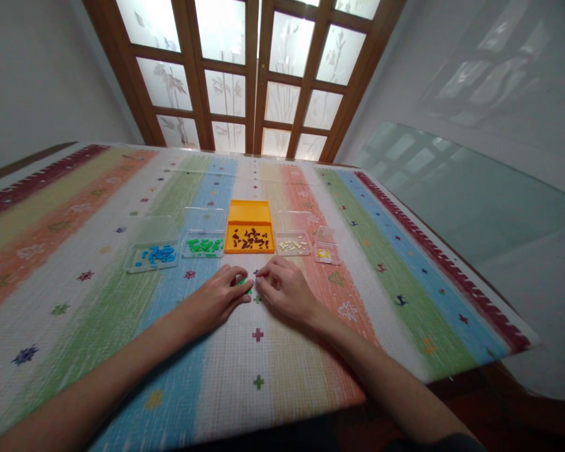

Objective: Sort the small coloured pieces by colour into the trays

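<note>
Both my hands rest on the striped tablecloth (122, 295) just in front of a row of small boxes. My left hand (216, 298) has its fingers curled in a pinch around a small green piece (243, 282). My right hand (285, 289) faces it with fingers bent and pressed together at the same spot; what it grips is too small to name. The two sets of fingertips almost touch. Directly beyond them stands an orange box (249, 216) with dark pieces.
Clear boxes flank the orange one: blue pieces (156, 255) at left, green pieces (203, 245), pale yellow pieces (292, 245), and a small box of yellow pieces (324, 253) at right. A wooden glazed door (254, 75) stands behind. The table's right edge (452, 263) drops off.
</note>
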